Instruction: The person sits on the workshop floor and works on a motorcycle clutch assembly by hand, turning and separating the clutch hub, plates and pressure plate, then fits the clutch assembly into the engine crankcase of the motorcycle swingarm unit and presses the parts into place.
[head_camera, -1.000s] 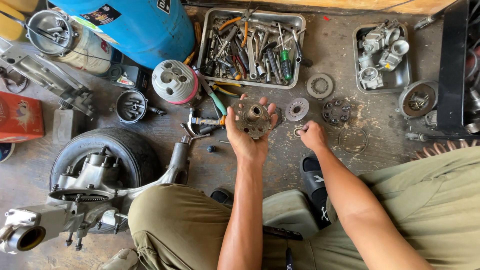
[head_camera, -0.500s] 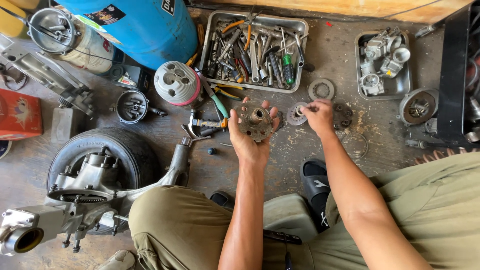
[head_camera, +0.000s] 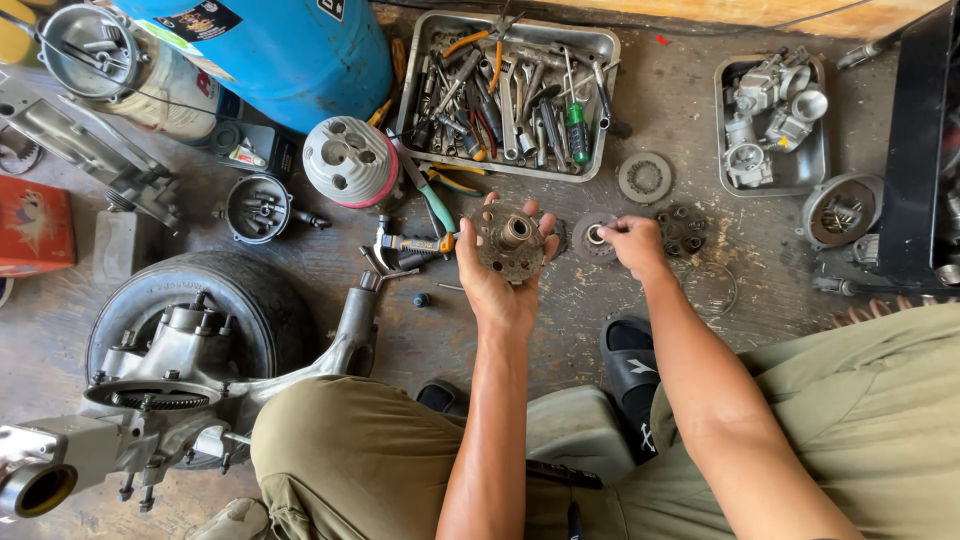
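I have my left hand cupped under the round metal hub, fingers curled on its rim; it looks heavy, stiff, greasy (rim grip seems safest). My right hand pinches a small disc on the floor, mid-way below the tool tray.

blue tank, tool tray, tyre, hammer

**Labels and packages on the workshop floor**

A dark rectangular label sits on the blue drum at top left. A red box lies at the left edge. A small dark packet with a pale label rests below the drum.
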